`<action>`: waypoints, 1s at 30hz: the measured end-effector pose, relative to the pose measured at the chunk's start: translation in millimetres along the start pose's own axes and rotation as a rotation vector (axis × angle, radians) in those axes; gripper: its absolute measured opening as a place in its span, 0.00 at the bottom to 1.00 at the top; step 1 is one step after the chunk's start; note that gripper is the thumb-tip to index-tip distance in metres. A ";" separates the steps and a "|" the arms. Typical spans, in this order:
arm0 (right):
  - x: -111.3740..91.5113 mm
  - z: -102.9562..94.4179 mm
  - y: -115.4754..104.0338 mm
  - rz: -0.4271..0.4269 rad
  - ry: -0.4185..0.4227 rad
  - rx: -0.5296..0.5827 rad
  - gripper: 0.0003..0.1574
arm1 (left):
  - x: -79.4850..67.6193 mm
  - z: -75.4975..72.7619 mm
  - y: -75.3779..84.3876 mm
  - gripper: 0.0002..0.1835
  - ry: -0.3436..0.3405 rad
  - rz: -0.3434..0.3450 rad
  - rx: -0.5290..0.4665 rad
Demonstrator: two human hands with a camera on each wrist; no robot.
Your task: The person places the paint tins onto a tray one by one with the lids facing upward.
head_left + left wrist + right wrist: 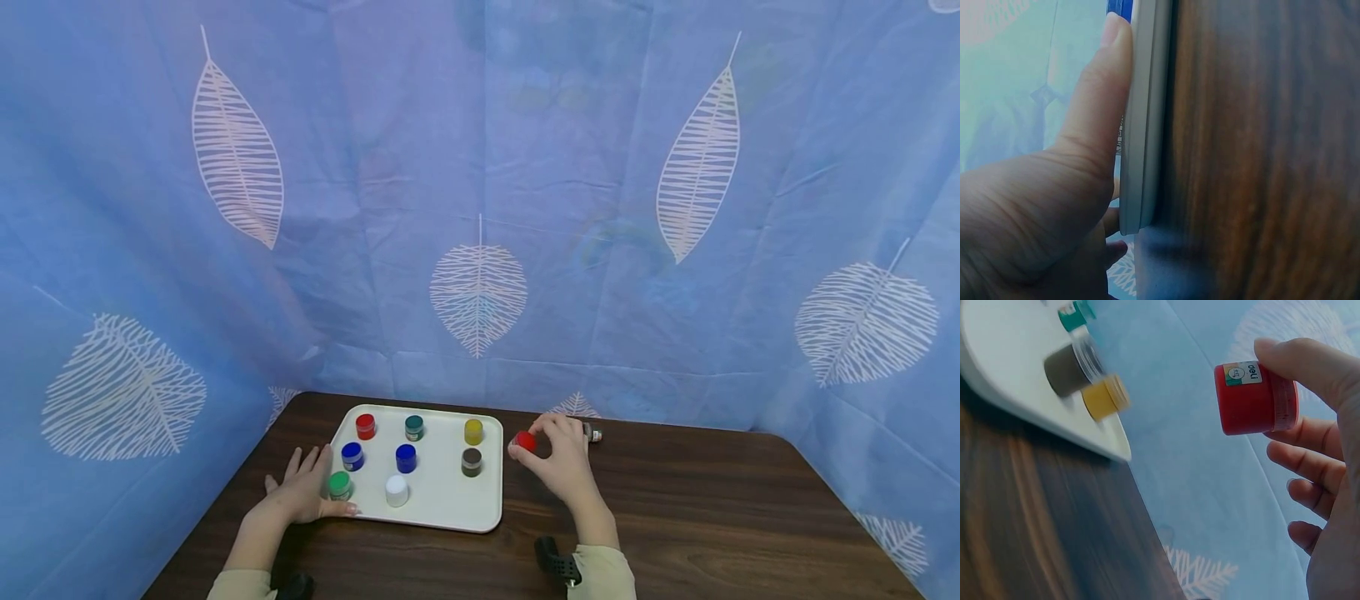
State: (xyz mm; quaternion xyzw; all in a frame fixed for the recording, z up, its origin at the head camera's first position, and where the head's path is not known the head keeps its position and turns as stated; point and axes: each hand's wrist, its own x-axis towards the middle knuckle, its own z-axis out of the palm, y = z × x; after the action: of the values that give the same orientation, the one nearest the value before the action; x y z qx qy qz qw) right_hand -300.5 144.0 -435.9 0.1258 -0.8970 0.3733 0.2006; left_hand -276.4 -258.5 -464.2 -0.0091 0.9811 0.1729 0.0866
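My right hand (564, 467) pinches a red paint jar (1244, 403) between thumb and fingers, just off the tray's right edge. The jar is tilted in the head view, and its label faces the right wrist camera. At the left end of the white tray (442, 508), my left hand (295, 493) rests with fingers spread and the thumb along the near rim. Close to that thumb stands a green paint jar (340, 484). A white jar (397, 491) and two blue jars, one at the left (352, 456) and one nearer the middle (406, 457), stand on the tray.
Further back on the tray are another red jar (365, 427), a teal jar (414, 427) and a yellow jar (473, 431), with a dark brown jar (471, 462) at right. Behind my right hand, a small container (593, 433) is partly hidden on the brown table (712, 500).
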 end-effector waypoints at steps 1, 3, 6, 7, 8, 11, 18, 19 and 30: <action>0.1 2.1 -2.6 -0.006 -0.008 -0.006 0.20 | 0.0 0.1 0.2 0.73 -0.001 -0.001 0.002; -0.3 6.2 -8.3 -0.017 -0.025 -0.005 0.20 | 0.5 0.4 -0.2 0.73 0.000 -0.002 0.001; -1.2 12.6 -16.2 -0.041 -0.042 -0.007 0.18 | 1.0 1.0 -1.0 0.73 -0.003 -0.003 -0.005; -1.5 14.6 -18.6 -0.050 -0.046 -0.011 0.18 | 0.9 1.2 -1.3 0.73 -0.005 -0.001 -0.007; -2.0 16.6 -21.1 -0.059 -0.050 -0.009 0.18 | 1.0 1.4 -1.8 0.73 -0.006 -0.001 -0.011; -3.1 22.5 -26.7 -0.085 -0.065 -0.025 0.18 | 0.0 1.8 -1.9 0.73 -0.009 -0.006 -0.019; -5.9 33.4 -38.8 -0.148 -0.110 -0.054 0.18 | -0.7 1.7 -0.9 0.74 -0.010 -0.013 -0.036; -6.2 34.8 -40.6 -0.155 -0.117 -0.054 0.18 | -1.0 1.4 -0.5 0.74 -0.010 -0.012 -0.035; -11.6 55.5 -53.1 -0.235 -0.220 -0.148 0.18 | 1.1 0.6 -0.4 0.74 -0.005 -0.007 -0.015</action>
State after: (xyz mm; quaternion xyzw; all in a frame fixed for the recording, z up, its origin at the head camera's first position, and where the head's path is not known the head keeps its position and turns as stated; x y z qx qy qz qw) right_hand -285.0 68.3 -443.9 0.2547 -0.9177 0.2643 0.1523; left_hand -277.4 -258.6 -465.0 -0.0129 0.9795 0.1801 0.0898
